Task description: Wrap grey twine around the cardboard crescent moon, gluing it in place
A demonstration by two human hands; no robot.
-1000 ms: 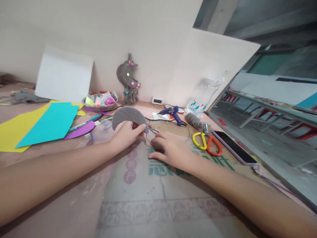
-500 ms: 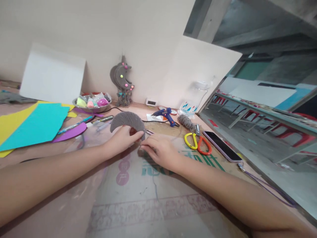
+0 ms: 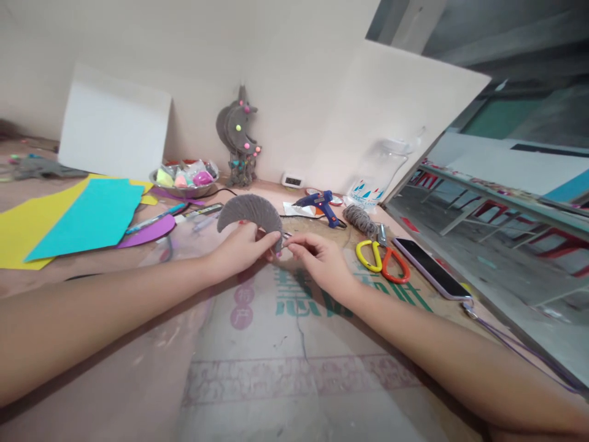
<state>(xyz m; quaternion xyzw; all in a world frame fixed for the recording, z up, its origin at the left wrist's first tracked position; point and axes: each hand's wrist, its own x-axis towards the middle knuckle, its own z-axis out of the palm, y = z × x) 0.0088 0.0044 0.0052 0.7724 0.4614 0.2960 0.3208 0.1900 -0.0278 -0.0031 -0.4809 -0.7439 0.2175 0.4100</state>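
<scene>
My left hand (image 3: 242, 248) grips the lower edge of a grey yarn-wrapped crescent (image 3: 248, 212), holding it upright a little above the table. My right hand (image 3: 317, 261) is raised just to its right, thumb and fingers pinched at the crescent's right tip, probably on a thin strand of yarn that is too fine to make out. Both forearms reach in from the bottom corners. A ball of grey yarn (image 3: 361, 220) lies behind my right hand.
Yellow and orange scissors (image 3: 383, 263), a phone (image 3: 430, 267) and a blue glue gun (image 3: 322, 205) lie to the right. Teal (image 3: 87, 218), yellow and purple paper sheets lie at left. A bowl of coloured pom-poms (image 3: 184, 181) and a finished moon ornament (image 3: 239, 138) stand by the wall.
My right hand has lifted off the table and moved up to the crescent's right tip, fingers now pinched. My left hand has kept hold of the crescent.
</scene>
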